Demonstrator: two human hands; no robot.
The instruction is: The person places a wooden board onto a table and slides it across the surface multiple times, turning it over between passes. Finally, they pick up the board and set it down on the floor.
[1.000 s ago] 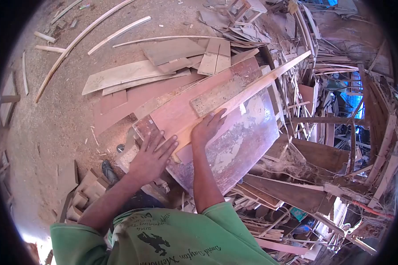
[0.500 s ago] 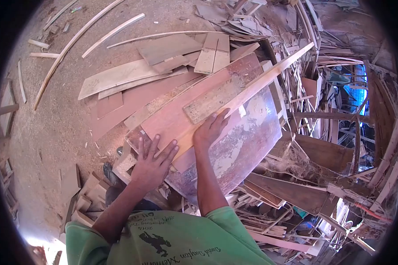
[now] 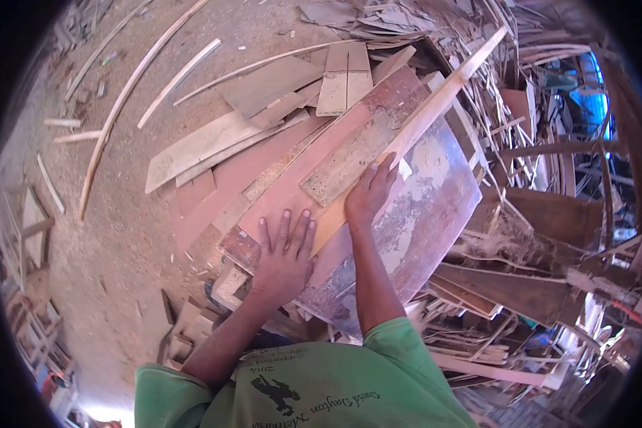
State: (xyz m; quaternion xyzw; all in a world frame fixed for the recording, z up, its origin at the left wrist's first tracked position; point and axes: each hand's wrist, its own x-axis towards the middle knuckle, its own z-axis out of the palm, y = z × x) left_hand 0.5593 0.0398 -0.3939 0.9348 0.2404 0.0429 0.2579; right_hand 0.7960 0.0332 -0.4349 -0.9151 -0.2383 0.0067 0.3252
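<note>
My left hand point(image 3: 284, 250) lies flat with its fingers spread on the near end of a pink board point(image 3: 264, 203), beside a long wooden strip point(image 3: 446, 93). Against that strip, further along, rests my right hand point(image 3: 369, 192), its fingers bent over the strip's edge. The strip runs diagonally up to the right, past the far edge of a worn tabletop point(image 3: 435, 192). A short speckled board point(image 3: 349, 158) lies along the strip's left side.
Loose panels point(image 3: 207, 146) lie beyond the tabletop's left side. Long thin strips point(image 3: 121, 107) are on the dusty ground. Heaped scrap wood point(image 3: 478, 342) and an upright frame point(image 3: 549, 148) stand on the right.
The whole view has shifted, so the table and hands appear further right and slightly turned. Both hands keep about the same places on the boards.
</note>
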